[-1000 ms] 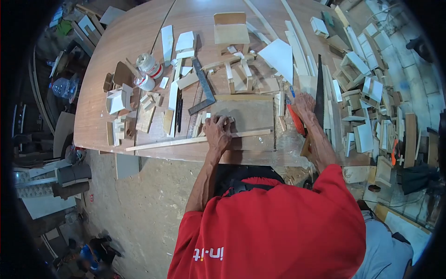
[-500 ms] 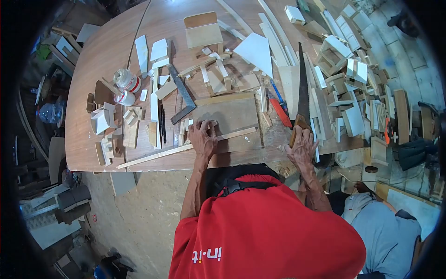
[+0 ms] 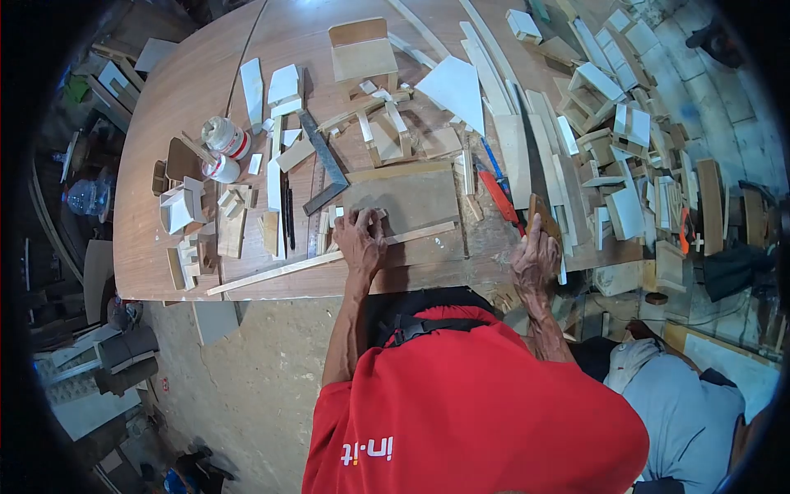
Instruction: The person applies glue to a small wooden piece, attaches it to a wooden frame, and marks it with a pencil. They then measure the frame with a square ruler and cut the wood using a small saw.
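Observation:
My right hand (image 3: 535, 262) is closed on the wooden handle of a handsaw (image 3: 539, 165) at the table's right side, its dark blade pointing away over the wood strips. My left hand (image 3: 360, 243) is closed at the near left corner of a flat board (image 3: 403, 202), with small wood bits at its fingertips. A long thin wood strip (image 3: 276, 277) runs slantwise under or beside that hand and along the board's near edge. Beyond the board's left corner lies a metal square (image 3: 325, 169). A red-handled tool (image 3: 499, 200) rests left of the saw.
Two white glue jars (image 3: 225, 142) stand at the left among small wood pieces. Long strips (image 3: 485, 66) and a heap of wooden offcuts (image 3: 613, 140) fill the right. A person in grey (image 3: 675, 412) is at lower right. A small wooden assembly (image 3: 385, 136) lies beyond the board.
My right hand has moved slightly right and nearer to me with the saw, whose blade now lies lower along the strips. My left hand has barely moved.

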Demonstrator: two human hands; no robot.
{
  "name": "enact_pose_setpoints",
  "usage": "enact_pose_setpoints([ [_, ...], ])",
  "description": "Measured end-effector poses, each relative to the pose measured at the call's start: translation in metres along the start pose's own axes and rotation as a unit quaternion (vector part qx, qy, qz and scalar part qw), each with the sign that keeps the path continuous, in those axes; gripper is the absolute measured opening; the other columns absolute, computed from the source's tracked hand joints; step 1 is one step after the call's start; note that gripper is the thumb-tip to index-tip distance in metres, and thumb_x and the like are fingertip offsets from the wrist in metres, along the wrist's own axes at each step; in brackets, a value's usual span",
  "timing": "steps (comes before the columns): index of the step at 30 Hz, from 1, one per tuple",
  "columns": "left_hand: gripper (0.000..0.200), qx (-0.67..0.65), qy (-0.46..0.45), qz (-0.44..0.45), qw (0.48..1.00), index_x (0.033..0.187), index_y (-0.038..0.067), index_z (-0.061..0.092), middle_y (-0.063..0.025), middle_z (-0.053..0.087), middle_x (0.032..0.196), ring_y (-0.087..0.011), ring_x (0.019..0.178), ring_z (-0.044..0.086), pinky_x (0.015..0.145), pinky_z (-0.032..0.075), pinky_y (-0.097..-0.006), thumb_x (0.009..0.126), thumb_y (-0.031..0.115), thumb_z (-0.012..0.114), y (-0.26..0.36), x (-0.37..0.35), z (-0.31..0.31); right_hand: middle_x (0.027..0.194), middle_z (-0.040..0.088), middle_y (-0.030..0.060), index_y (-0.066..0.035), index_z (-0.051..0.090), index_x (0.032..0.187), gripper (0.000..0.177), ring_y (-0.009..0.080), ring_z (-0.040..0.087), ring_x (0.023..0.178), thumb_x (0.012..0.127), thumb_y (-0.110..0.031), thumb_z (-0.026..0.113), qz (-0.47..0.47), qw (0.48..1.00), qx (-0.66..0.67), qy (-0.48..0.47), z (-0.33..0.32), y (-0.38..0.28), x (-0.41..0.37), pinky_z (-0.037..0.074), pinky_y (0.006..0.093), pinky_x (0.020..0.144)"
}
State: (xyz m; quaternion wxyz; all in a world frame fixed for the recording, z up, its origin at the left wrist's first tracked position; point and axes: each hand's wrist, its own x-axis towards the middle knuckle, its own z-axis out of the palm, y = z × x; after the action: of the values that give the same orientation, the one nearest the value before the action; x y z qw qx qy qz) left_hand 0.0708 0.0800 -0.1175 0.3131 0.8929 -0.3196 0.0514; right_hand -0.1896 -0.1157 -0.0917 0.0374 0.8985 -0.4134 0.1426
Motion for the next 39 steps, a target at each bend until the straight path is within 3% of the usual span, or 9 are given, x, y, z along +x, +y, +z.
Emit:
enact_pose_setpoints([
  [2, 0.017, 0.008, -0.004, 0.0, 1.0, 0.095, 0.014, 0.065, -0.0078, 0.058, 0.099, -0.0322, 0.094, 0.05, 0.076, 0.04, -0.0453, 0.079, 0.017, 0.066, 0.003, 0.001, -0.003, 0.089, 0.052, 0.0136, 0.001, 0.037, 0.14, 0.062, 0.0327, 0.049, 0.088, 0.083, -0.014, 0.054, -0.02, 0.999, -0.011, 0.049, -0.01, -0.003, 0.006, 0.037, 0.0475, 0.083],
  [16, 0.018, 0.013, -0.017, 0.003, 1.0, 0.095, 0.014, 0.066, -0.0091, 0.059, 0.099, -0.0324, 0.093, 0.051, 0.077, 0.042, -0.0443, 0.077, 0.016, 0.068, -0.001, 0.001, -0.003, 0.09, 0.049, 0.0105, -0.008, 0.045, 0.137, 0.056, 0.0274, 0.048, 0.089, 0.082, -0.012, 0.056, -0.064, 0.991, -0.107, 0.043, 0.028, 0.028, 0.089, 0.036, 0.0441, 0.08],
  [22, 0.017, 0.007, -0.013, 0.001, 1.0, 0.095, 0.013, 0.066, -0.0091, 0.059, 0.099, -0.0323, 0.094, 0.051, 0.078, 0.042, -0.0439, 0.078, 0.017, 0.067, 0.0, 0.001, -0.001, 0.091, 0.051, 0.0104, -0.011, 0.052, 0.128, 0.048, 0.0275, 0.051, 0.092, 0.081, -0.015, 0.06, -0.041, 0.998, -0.055, 0.013, 0.011, 0.021, 0.091, 0.042, 0.0462, 0.079],
  [25, 0.019, 0.009, -0.021, -0.004, 1.0, 0.096, 0.012, 0.066, -0.0099, 0.059, 0.099, -0.0327, 0.093, 0.051, 0.079, 0.041, -0.0444, 0.078, 0.018, 0.067, -0.001, 0.001, -0.002, 0.093, 0.052, 0.0113, -0.009, 0.057, 0.118, 0.039, 0.0297, 0.052, 0.096, 0.08, -0.017, 0.061, -0.036, 0.996, 0.008, 0.086, -0.006, 0.014, 0.083, 0.046, 0.0469, 0.077],
  [27, 0.021, 0.011, -0.023, -0.01, 1.0, 0.098, 0.012, 0.067, -0.0109, 0.058, 0.099, -0.0332, 0.093, 0.051, 0.079, 0.041, -0.0446, 0.078, 0.018, 0.068, 0.0, 0.002, -0.002, 0.097, 0.052, 0.0137, -0.007, 0.059, 0.108, 0.029, 0.0322, 0.052, 0.096, 0.08, -0.017, 0.061, -0.021, 0.997, 0.077, 0.003, -0.019, 0.012, 0.066, 0.046, 0.046, 0.076],
  [31, 0.022, 0.013, -0.024, -0.004, 1.0, 0.099, 0.012, 0.067, -0.0116, 0.058, 0.099, -0.0337, 0.093, 0.051, 0.079, 0.041, -0.0447, 0.078, 0.018, 0.068, 0.001, 0.001, -0.004, 0.102, 0.051, 0.0151, -0.006, 0.056, 0.107, 0.03, 0.0337, 0.053, 0.096, 0.08, -0.017, 0.062, -0.048, 0.996, 0.068, -0.037, -0.011, 0.005, 0.023, 0.048, 0.0458, 0.076],
  [33, 0.022, 0.016, -0.017, -0.002, 1.0, 0.099, 0.012, 0.067, -0.0116, 0.058, 0.099, -0.034, 0.093, 0.051, 0.079, 0.042, -0.0447, 0.077, 0.017, 0.067, 0.0, 0.001, -0.002, 0.106, 0.05, 0.0171, -0.005, 0.05, 0.115, 0.04, 0.0359, 0.053, 0.098, 0.079, -0.016, 0.063, 0.047, 0.996, 0.026, -0.068, -0.007, -0.005, 0.013, 0.048, 0.0451, 0.08],
  [37, 0.022, 0.026, -0.012, 0.003, 1.0, 0.099, 0.012, 0.067, -0.0112, 0.059, 0.1, -0.0339, 0.093, 0.051, 0.078, 0.042, -0.0449, 0.077, 0.017, 0.067, -0.001, 0.002, -0.002, 0.111, 0.049, 0.0177, -0.005, 0.043, 0.122, 0.049, 0.0385, 0.054, 0.101, 0.079, -0.015, 0.064, 0.036, 0.995, 0.055, -0.069, 0.022, -0.002, 0.007, 0.048, 0.047, 0.081],
  [39, 0.022, 0.03, -0.015, 0.001, 0.999, 0.098, 0.012, 0.067, -0.0104, 0.059, 0.101, -0.0336, 0.093, 0.051, 0.078, 0.043, -0.045, 0.077, 0.018, 0.068, -0.002, 0.001, 0.0, 0.117, 0.05, 0.0201, -0.004, 0.042, 0.123, 0.047, 0.0407, 0.056, 0.102, 0.081, -0.014, 0.061, 0.077, 0.982, 0.092, -0.145, 0.022, -0.006, 0.007, 0.047, 0.0486, 0.081],
])
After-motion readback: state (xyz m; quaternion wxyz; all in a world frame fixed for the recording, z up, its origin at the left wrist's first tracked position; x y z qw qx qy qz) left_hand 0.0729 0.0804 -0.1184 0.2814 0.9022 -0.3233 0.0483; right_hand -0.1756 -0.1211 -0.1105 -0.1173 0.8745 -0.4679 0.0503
